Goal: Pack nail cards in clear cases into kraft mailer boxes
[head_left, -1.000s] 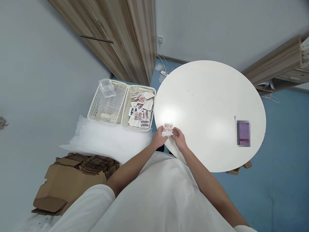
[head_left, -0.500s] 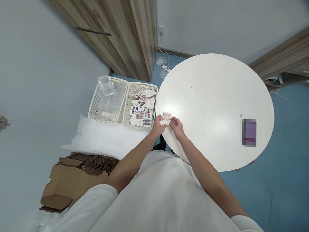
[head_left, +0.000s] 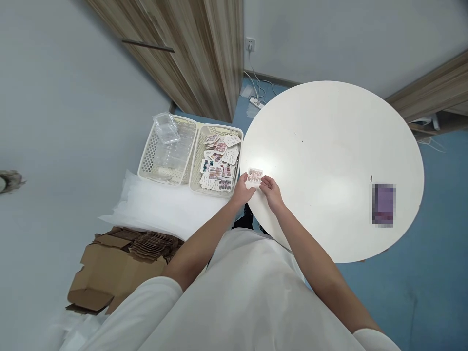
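Observation:
A small white card of pink press-on nails (head_left: 255,175) is held at the near left edge of the round white table (head_left: 329,112). My left hand (head_left: 242,190) grips the card's left side, its thumb stretched along the lower edge. At the card's right side is my right hand (head_left: 271,193), fingertips on its edge. To the left, a white basket (head_left: 191,187) holds many similar nail cards (head_left: 219,163) in several colours, some showing their printed backs.
Beside it another white basket (head_left: 143,158) contains clear plastic boxes (head_left: 171,146). White sheeting (head_left: 153,204) and folded brown cardboard boxes (head_left: 106,273) lie at lower left. A pixelated purple item (head_left: 383,204) is on the table's right. A power strip (head_left: 256,103) rests on the floor.
The view has shifted slightly, so the whole scene sits a little further right. Both hands stay at the nail card, with barely any movement of their own.

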The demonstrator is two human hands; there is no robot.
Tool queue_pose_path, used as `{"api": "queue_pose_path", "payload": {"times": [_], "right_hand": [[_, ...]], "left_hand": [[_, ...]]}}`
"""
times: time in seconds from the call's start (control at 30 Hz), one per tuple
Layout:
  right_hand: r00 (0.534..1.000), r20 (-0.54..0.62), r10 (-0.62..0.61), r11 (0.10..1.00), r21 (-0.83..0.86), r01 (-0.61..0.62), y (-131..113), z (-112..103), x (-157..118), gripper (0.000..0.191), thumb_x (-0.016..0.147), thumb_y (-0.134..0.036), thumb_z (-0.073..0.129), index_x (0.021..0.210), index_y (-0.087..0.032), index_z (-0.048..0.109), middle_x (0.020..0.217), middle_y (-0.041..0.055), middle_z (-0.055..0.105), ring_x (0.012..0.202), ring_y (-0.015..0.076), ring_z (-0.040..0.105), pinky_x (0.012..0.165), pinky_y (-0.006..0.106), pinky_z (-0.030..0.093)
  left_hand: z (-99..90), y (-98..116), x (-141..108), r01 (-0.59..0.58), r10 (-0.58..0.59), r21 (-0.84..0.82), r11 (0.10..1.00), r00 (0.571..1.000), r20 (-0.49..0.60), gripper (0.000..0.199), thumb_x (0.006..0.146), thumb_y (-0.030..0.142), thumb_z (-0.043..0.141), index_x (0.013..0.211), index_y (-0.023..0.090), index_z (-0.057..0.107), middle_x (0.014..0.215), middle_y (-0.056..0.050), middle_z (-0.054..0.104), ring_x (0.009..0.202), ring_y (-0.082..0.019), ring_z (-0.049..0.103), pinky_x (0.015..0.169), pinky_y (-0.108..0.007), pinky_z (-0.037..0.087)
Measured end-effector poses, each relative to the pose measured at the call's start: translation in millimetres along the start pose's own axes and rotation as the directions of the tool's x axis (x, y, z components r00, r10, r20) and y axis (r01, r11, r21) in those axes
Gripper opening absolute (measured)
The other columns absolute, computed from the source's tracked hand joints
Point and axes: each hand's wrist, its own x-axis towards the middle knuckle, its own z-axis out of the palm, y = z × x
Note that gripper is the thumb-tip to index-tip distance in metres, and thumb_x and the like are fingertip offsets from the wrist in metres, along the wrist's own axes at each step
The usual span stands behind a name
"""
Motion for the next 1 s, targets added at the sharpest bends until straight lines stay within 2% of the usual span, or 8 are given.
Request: {"api": "queue_pose_path", "payload": {"times": [0.2, 0.37, 0.57, 0.73, 0.87, 1.0], "right_hand": [[1.000, 0.016, 0.008, 0.999, -0.052, -0.007, 2.9, -9.1, -7.4, 0.056, 0.070, -0.030, 0.057, 0.123, -0.025, 0.040, 0.129, 0.0059, 0.044, 0.117, 0.0191, 0.043, 0.095, 0.037, 0.039], [0.999, 0.048, 0.005, 0.996, -0.090, -0.001, 6.5, -30.4, -34.4, 0.050, 0.071, -0.033, 0.056, 0.119, -0.025, 0.044, 0.127, 0.0063, 0.047, 0.113, 0.0188, 0.047, 0.092, 0.036, 0.041], [0.993, 0.087, 0.077, 0.992, -0.106, -0.067, 8.5, -68.3, -73.7, 0.041, 0.070, -0.034, 0.056, 0.109, -0.023, 0.051, 0.118, 0.0081, 0.053, 0.094, 0.0179, 0.058, 0.082, 0.035, 0.047], [0.988, 0.136, 0.075, 0.984, -0.173, -0.051, 21.7, -95.9, -99.1, 0.036, 0.072, -0.038, 0.053, 0.103, -0.021, 0.055, 0.106, 0.0082, 0.059, 0.083, 0.0172, 0.061, 0.073, 0.033, 0.049], [0.974, 0.189, 0.123, 0.979, -0.182, -0.088, 39.4, -108.1, -113.7, 0.035, 0.071, -0.039, 0.054, 0.101, -0.021, 0.055, 0.100, 0.0081, 0.061, 0.077, 0.0169, 0.061, 0.070, 0.033, 0.050], [0.945, 0.256, 0.203, 0.964, -0.220, -0.147, 46.3, -108.7, -120.8, 0.034, 0.069, -0.037, 0.057, 0.099, -0.019, 0.056, 0.099, 0.0083, 0.061, 0.074, 0.0155, 0.060, 0.070, 0.033, 0.049]], "left_hand": [[0.1, 7.3, -5.6, -0.017, 0.017, 0.000, 1.000, 1.000, -0.013, 0.072, 0.068, 0.013, 0.054, 0.133, 0.019, 0.023, 0.137, -0.010, 0.032, 0.126, -0.022, 0.030, 0.102, -0.038, 0.028], [5.9, 9.8, -23.4, -0.022, 0.021, -0.007, 1.000, 0.998, -0.053, 0.067, 0.068, 0.011, 0.052, 0.131, 0.022, 0.029, 0.136, -0.008, 0.034, 0.125, -0.021, 0.032, 0.102, -0.038, 0.029], [22.1, -5.7, -72.9, 0.022, -0.024, -0.020, 1.000, 0.993, -0.119, 0.053, 0.072, 0.014, 0.051, 0.124, 0.020, 0.040, 0.130, -0.009, 0.043, 0.121, -0.021, 0.038, 0.099, -0.036, 0.033], [50.7, -27.2, -122.7, 0.110, -0.112, -0.020, 0.994, 0.982, -0.155, 0.041, 0.074, 0.022, 0.054, 0.114, 0.018, 0.048, 0.121, -0.010, 0.051, 0.110, -0.021, 0.049, 0.089, -0.035, 0.043], [72.0, -35.9, -156.6, 0.114, -0.122, -0.063, 0.992, 0.980, -0.158, 0.036, 0.076, 0.024, 0.053, 0.111, 0.018, 0.050, 0.115, -0.010, 0.056, 0.100, -0.018, 0.055, 0.084, -0.034, 0.046], [76.1, -35.8, -182.7, 0.122, -0.142, -0.110, 0.986, 0.970, -0.197, 0.038, 0.076, 0.025, 0.053, 0.113, 0.016, 0.049, 0.113, -0.012, 0.056, 0.097, -0.018, 0.056, 0.083, -0.033, 0.047]]}}
